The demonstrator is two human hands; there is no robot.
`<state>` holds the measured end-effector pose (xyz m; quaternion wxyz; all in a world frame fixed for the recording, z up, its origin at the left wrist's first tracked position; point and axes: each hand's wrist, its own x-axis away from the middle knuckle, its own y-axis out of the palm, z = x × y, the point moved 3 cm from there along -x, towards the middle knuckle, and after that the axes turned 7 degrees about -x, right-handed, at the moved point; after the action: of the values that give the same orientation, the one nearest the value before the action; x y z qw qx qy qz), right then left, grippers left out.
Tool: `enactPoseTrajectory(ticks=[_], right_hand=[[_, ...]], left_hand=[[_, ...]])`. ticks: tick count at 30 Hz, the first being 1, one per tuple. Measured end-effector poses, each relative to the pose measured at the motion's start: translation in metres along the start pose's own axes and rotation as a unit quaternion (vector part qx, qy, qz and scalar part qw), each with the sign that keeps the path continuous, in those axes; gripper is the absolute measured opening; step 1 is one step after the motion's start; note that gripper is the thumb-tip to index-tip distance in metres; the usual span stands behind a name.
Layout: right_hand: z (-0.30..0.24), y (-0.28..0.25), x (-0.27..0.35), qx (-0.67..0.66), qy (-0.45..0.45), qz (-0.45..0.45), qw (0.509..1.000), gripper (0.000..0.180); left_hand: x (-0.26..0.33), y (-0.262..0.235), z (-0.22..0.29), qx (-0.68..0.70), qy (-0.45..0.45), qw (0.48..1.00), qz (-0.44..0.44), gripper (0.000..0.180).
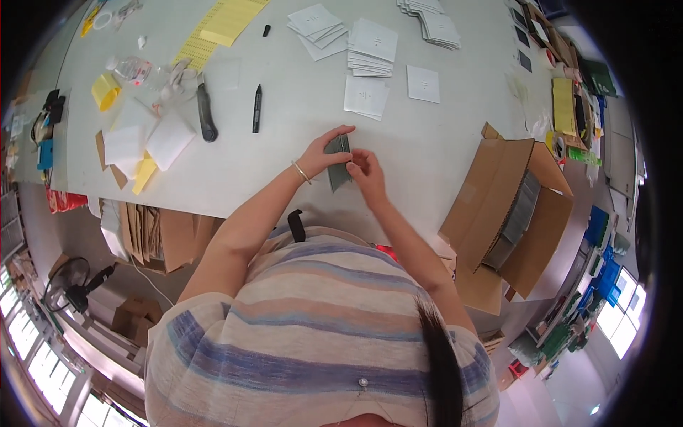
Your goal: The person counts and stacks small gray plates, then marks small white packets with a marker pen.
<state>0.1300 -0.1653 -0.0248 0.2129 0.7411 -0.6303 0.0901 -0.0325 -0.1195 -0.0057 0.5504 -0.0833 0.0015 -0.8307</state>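
Both hands pinched a grey packet [339, 162] just left of the open cardboard box [509, 213]: left hand [321, 153] above, right hand [365, 171] below. A loosened pinch risked dropping it.

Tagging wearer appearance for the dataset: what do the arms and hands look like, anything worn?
Both hands bare, no gloves. Left hand has a thin metal bangle at the wrist; right hand wears nothing. Forearms bare; short sleeves of a striped top in blue, beige and pink.
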Motion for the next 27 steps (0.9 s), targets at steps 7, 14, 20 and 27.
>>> enactPoseTrajectory(ticks=[7, 14, 20, 27], right_hand=[[-0.041, -0.001, -0.015, 0.1, 0.067, -0.128, 0.984, 0.073], [-0.04, -0.002, -0.013, 0.078, 0.071, -0.124, 0.987, 0.073], [-0.045, 0.004, -0.008, 0.074, 0.08, -0.125, 0.986, 0.072], [-0.053, -0.015, -0.006, 0.256, -0.129, -0.101, 0.953, 0.061]], left_hand=[[0.004, -0.001, 0.001, 0.126, -0.07, 0.989, -0.045, 0.066], [0.003, -0.002, -0.001, 0.105, -0.051, 0.993, -0.034, 0.064], [0.004, -0.003, -0.001, 0.111, -0.055, 0.992, -0.037, 0.064], [0.003, 0.001, -0.004, 0.097, -0.022, 0.995, -0.016, 0.07]])
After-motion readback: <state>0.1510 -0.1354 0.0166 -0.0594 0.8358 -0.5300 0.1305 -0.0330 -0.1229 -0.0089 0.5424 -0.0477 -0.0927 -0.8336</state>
